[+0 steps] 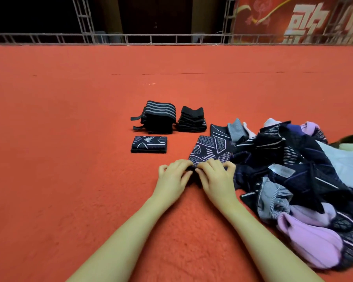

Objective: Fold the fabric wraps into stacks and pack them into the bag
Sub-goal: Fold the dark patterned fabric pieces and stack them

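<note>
- Left hand (174, 176) and right hand (216, 177) are pinching the near edge of a patterned wrap (209, 150) lying on the red carpet (69, 159).
- Three folded stacks (159, 117) are sitting beyond; the unfolded pile (293, 169) is lying to the right.

"What colour is the wrap (210, 149) I have here?"
"Dark navy, with pale lilac diamonds and lines."
"And my stacks?"
"One (158, 117) black with grey stripes, one (192, 119) plain black, on orange-red carpet (69, 139)."
</note>
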`<state>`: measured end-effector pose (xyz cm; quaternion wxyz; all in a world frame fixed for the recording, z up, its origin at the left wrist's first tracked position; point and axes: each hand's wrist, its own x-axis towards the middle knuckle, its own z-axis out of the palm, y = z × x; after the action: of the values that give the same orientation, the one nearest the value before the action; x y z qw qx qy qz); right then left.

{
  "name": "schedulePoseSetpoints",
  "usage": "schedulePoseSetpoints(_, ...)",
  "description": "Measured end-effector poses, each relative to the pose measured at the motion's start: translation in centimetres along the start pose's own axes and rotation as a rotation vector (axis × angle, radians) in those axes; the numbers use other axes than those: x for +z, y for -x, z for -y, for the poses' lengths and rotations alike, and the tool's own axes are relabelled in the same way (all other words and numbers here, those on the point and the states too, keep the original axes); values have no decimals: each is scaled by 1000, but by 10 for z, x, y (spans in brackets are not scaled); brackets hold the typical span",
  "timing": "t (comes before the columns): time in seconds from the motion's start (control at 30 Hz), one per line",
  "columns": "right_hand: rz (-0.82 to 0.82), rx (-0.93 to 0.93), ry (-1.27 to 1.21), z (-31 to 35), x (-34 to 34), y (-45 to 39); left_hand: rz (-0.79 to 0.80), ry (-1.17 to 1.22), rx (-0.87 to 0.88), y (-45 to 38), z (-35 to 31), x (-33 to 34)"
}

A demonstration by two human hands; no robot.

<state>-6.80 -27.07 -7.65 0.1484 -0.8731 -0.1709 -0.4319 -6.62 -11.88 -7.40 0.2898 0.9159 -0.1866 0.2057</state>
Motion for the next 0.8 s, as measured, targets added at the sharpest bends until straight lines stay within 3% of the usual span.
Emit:
schedulePoseSetpoints(0.2, 70, -59, -170, 43, 0, 1, -37, 29, -8, 28, 30, -29)
schedulePoseSetpoints(0.37, 287, -156, -255, 49, 0, 10, -86, -22, -5, 47, 69, -61)
schedulePoseSetpoints(0.53, 243, -215, -310, 61, 9, 16, -4, -150, -3, 60, 87, -85)
schedulePoseSetpoints(0.8, 279, -249, -333, 118, 18, 8, 59, -74, -182, 77, 75, -103)
